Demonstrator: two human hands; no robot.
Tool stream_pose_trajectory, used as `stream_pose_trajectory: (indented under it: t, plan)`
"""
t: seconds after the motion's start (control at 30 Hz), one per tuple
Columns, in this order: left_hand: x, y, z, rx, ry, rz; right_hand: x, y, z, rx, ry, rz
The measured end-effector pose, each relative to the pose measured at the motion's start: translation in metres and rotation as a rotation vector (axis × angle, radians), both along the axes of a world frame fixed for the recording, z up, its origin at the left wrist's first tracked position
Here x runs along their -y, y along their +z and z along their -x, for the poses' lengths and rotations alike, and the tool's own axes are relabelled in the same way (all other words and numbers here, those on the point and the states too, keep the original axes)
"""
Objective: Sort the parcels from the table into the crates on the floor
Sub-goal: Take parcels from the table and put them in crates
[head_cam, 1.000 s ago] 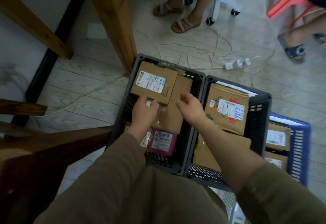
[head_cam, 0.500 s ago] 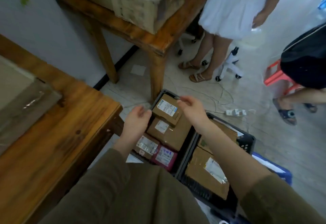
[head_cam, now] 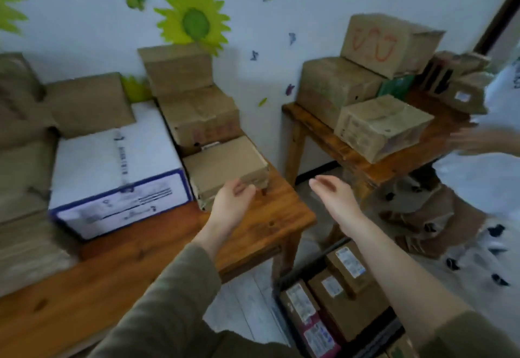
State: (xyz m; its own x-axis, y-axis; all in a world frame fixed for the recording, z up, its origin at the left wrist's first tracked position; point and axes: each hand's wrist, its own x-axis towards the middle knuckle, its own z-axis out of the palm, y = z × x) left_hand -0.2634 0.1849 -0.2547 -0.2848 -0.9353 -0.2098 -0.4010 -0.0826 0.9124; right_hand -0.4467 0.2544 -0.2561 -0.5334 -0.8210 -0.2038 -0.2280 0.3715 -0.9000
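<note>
A moment ago both hands were down in the crate (head_cam: 309, 260), setting a small parcel on top of the others. Now the person has looked up at the table (head_cam: 140, 273) and both hands have come up with nothing in them. So that parcel is put away, and it is time for the next one. The left hand (head_cam: 233, 202) is loose, with its fingers a little bent, right at the front edge of a brown box (head_cam: 225, 166) that sits near the table's corner. The picture is blurry, so it is hard to tell if the fingers touch the box yet. The right hand (head_cam: 332, 197) is open and flat in the air, just past the table's corner and apart from the box. It looks like the brown box is the next one to go (both hands seem to be closing in on it from each side). More boxes wait behind it, and a big white box (head_cam: 118, 166) lies beside it. The crate is on the floor down by the right arm, with the parcels (head_cam: 332, 287) packed close inside, so much sorting is left.
</note>
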Motion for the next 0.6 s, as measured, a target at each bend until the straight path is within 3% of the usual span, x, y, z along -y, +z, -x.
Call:
stream_pose_trajectory:
  t: [0.33, 0.6]
  plan:
    - [0.038, 0.037, -0.179, -0.025, 0.321, 0.062, 0.090, 0.042, -0.162, -0.123, 0.218, 0.109]
    - [0.079, 0.052, -0.292, -0.004, 0.402, 0.133, 0.146, 0.055, -0.261, -0.108, 0.322, 0.185]
